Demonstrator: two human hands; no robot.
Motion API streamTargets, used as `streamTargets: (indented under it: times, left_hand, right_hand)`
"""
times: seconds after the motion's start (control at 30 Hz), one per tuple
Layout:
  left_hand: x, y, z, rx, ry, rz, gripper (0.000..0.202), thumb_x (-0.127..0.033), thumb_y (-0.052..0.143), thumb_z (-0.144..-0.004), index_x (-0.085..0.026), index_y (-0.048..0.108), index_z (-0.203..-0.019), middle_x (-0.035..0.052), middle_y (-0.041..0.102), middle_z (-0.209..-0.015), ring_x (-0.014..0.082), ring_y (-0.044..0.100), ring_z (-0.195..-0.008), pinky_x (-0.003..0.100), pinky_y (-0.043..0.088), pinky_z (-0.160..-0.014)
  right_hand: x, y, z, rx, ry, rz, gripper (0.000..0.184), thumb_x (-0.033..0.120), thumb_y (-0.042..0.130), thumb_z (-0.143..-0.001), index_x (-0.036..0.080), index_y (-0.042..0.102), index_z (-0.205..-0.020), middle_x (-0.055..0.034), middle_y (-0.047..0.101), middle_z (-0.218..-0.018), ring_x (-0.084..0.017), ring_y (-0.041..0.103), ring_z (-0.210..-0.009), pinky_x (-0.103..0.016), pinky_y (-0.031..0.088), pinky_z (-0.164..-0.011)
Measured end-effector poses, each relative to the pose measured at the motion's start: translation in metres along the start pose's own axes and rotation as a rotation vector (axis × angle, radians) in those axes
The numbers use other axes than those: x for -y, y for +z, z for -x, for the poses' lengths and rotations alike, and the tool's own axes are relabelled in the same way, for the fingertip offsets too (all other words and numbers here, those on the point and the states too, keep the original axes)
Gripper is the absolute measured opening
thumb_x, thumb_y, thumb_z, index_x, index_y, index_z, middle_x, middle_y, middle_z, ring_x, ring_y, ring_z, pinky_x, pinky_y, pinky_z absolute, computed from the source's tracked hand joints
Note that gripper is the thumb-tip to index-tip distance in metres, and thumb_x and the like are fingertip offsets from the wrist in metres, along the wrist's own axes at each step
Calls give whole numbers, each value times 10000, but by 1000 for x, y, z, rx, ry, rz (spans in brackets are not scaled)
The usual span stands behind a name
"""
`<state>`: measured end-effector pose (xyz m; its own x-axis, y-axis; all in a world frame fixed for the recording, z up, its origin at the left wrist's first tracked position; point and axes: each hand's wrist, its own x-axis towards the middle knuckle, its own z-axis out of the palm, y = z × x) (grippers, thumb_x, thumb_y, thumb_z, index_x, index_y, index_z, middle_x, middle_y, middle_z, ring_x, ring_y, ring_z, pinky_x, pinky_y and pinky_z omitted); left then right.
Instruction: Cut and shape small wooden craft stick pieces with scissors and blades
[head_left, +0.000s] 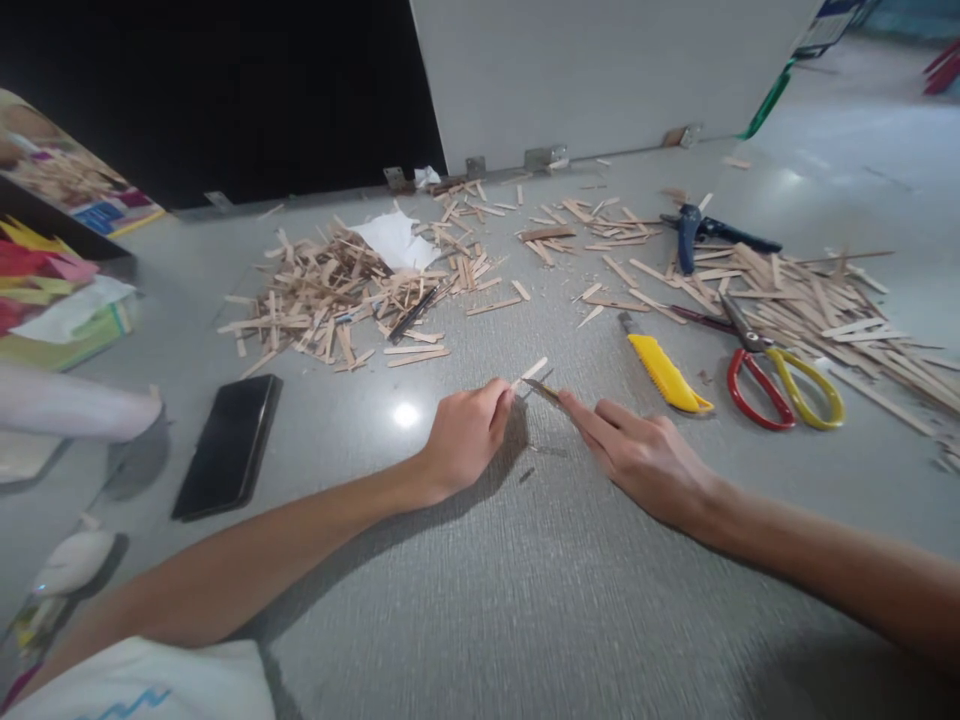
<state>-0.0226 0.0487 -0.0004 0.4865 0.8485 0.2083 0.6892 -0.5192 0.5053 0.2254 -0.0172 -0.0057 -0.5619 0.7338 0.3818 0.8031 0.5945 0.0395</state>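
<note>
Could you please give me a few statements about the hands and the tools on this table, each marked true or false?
1. The left hand pinches a small wooden stick. True.
2. The right hand holds the yellow utility knife. False: the knife lies on the table, apart from that hand, which holds a thin metal tool.
3. The black phone lies flat to the left of the left hand. True.
4. The scissors have blue handles. False: one handle is red, the other yellow.
5. A white paper scrap lies by the pile of wood sticks. True.
</note>
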Motion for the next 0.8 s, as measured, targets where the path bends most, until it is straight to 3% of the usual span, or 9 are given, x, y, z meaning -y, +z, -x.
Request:
streamTargets:
  times: [0.13, 0.3, 0.5, 0.8]
  left_hand:
    - [0, 1, 0, 14, 17, -35, 350, -287, 378, -1087, -215, 588, -817, -26, 558, -602, 151, 478, -519, 282, 302, -575]
    - [-1, 2, 0, 16, 31, -43, 348, -277, 368, -1078, -218, 559, -793, -29, 529, -597, 148, 438, -517, 284, 285, -573]
    - [-2, 0, 1, 6, 29, -18, 343, -291, 373, -1069, -223, 552, -785, -32, 517, -599, 148, 428, -523, 277, 284, -580]
    - [-2, -1, 0, -11, 10, 57, 331, -317, 395, -1060, -223, 552, -784, -47, 472, -584, 140, 404, -508, 269, 276, -571]
  right_hand:
    - [6, 3, 2, 35, 52, -44, 479, 69, 402, -1090, 38, 654, -1496, -87, 713, -803, -167, 602, -567, -292, 372, -461]
    - [9, 7, 1, 86, 190, -190, 475, 145, 438, -1104, 159, 668, -1520, -84, 774, -821, -168, 639, -614, -262, 441, -549]
    - [10, 3, -4, 82, 265, -363, 459, 185, 455, -1107, 186, 706, -1491, -88, 822, -835, -176, 710, -668, -262, 519, -615]
    - [14, -5, -18, -37, 364, -565, 393, 198, 499, -1075, 114, 852, -1226, -143, 873, -907, -225, 799, -685, -309, 588, -632]
